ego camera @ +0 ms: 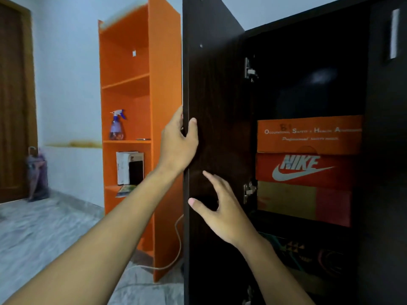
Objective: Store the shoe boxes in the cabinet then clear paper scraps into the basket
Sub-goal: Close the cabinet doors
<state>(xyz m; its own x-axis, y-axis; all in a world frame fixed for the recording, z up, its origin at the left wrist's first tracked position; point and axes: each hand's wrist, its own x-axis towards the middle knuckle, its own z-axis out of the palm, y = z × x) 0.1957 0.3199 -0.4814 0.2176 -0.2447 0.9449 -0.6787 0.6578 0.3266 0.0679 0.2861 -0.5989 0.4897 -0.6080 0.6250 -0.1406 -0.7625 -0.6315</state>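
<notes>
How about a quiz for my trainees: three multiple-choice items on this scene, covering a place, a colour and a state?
1. Where is the spray bottle? A) orange shelf unit B) floor C) dark cabinet
2. The Nike box is: A) blue B) red C) green
3. The cabinet door is: A) shut B) removed C) open
Answers: 1 A, it stands inside that unit; 2 B, its front is red; 3 C, the left hand grips its swung-out edge.

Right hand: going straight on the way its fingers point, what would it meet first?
Most likely the inner face of the open cabinet door, just ahead of the right hand. Depth is unclear, so it may be touching it.
</notes>
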